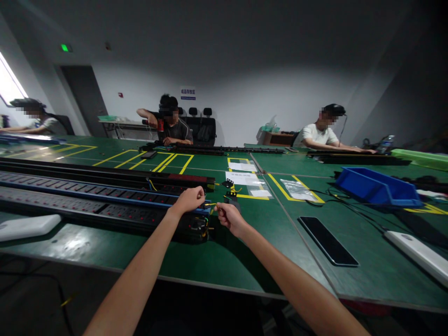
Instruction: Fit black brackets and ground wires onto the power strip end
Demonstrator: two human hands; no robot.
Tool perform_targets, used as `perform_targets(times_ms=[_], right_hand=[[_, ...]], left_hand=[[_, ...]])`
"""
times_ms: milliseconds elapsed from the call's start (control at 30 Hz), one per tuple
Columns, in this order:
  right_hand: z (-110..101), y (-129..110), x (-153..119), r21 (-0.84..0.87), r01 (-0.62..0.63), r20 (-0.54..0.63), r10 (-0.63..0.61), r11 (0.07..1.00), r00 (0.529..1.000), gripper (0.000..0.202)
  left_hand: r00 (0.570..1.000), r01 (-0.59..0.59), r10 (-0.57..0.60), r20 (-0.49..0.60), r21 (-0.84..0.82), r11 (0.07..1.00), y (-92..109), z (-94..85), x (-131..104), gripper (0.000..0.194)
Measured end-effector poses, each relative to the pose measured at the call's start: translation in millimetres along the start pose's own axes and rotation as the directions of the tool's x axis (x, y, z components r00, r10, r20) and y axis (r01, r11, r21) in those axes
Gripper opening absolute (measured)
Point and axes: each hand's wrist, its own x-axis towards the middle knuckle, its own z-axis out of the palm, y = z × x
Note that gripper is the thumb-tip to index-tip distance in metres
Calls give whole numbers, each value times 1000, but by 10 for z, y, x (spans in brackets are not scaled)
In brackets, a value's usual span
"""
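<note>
My right hand (pixel 230 219) is closed in a pinch on a thin yellow wire (pixel 211 204) just beyond the end of a long blue-edged power strip (pixel 154 199). My left hand (pixel 190 199) lies curled over that strip's end, fingers closed; what they grip, if anything, is hidden. Nearer to me runs a second long strip (pixel 129 212) with rows of sockets and red switches. Coloured wires (pixel 206 221) show at its open end. Beyond my right hand, small black end pieces (pixel 231 196) with yellow wires lie on the table.
The green table (pixel 259 261) carries a black phone (pixel 327 240), a blue bin (pixel 378 186), a plastic bag (pixel 297 189) and loose black cables. White devices (pixel 30 227) lie at both sides. Across the table, one person holds a red power tool (pixel 160 125); two other people sit further left and right.
</note>
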Motion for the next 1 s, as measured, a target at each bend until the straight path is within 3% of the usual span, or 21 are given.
perform_targets(times_ms=[1000], right_hand=[[-13,14,14,5,9,-5,-9,1000,1000,25]], left_hand=[[1000,-3,3,2,-1,1000,-5,8,5,7]])
